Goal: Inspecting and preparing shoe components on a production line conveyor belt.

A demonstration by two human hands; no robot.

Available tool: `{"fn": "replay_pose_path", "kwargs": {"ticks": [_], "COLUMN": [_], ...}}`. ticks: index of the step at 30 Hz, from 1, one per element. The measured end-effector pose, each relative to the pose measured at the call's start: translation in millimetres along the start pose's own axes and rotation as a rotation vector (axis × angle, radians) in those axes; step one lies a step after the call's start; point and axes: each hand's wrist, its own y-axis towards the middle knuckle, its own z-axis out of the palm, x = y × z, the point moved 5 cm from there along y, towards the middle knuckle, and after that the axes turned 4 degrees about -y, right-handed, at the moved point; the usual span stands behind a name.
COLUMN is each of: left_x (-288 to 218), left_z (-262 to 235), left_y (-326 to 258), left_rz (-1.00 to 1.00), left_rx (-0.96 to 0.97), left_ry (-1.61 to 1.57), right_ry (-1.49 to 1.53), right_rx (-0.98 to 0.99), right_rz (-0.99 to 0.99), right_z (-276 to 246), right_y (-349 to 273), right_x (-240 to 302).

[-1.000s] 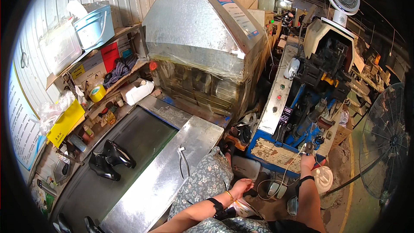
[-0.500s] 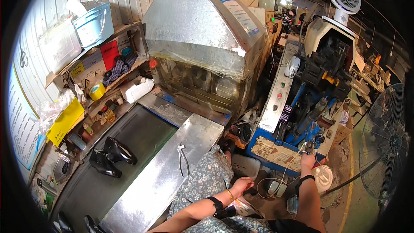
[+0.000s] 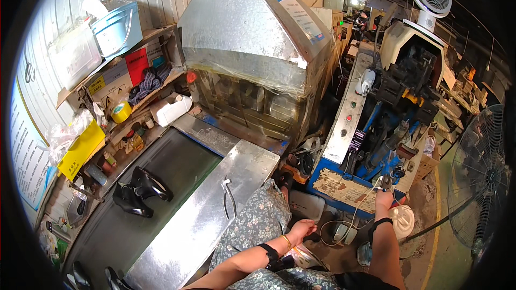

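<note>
On the front edge of the blue machine (image 3: 338,187), a small fitting (image 3: 386,181) seems to be handled by the right hand (image 3: 384,198), its grip unclear, while the left hand (image 3: 302,230) is held loosely closed, steady contact seeming called for next.

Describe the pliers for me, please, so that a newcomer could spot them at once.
From the big grey hood, drop to the shiny metal plate in front of it. The pliers lie on that plate, left of the floral cloth. Unlike the black shoes on the dark belt alongside, they are slim and silvery, with two long handles.
</note>
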Motion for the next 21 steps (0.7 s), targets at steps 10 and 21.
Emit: {"fn": "replay_pose_path", "kwargs": {"ticks": [10, 21], "left_x": [-0.6, -0.7], "left_z": [0.6, 1.1], "left_y": [-0.8, -1.0], "left_rz": [0.008, -0.005], "left_rx": [0.007, -0.003], "left_ry": [0.003, 0.002], "right_ry": [0.03, 0.019], "right_rx": [0.008, 0.034], "right_rz": [-0.03, -0.025], "right_z": [3.4, -1.9], "right_y": [4.9, -0.3], "right_x": [-1.6, 2.2]}}
